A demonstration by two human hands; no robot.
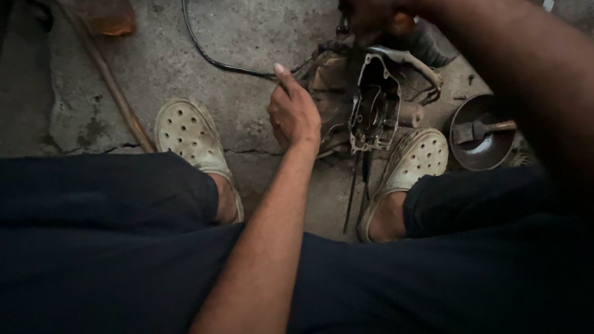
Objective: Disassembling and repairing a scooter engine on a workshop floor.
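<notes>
While the engine casing [375,104] lay opened on the floor [252,15], the left hand [293,114] pinched its cable [207,50]; the right hand [373,7] gripped a tool above, work seemingly unfinished.

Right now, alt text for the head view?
Seen from above, a seated person's left hand rests against a dirty metal engine casing on a cracked concrete floor, while the right hand grips a part at its top. Perforated clogs flank it; a bowl holding a brush sits to the right.
</notes>
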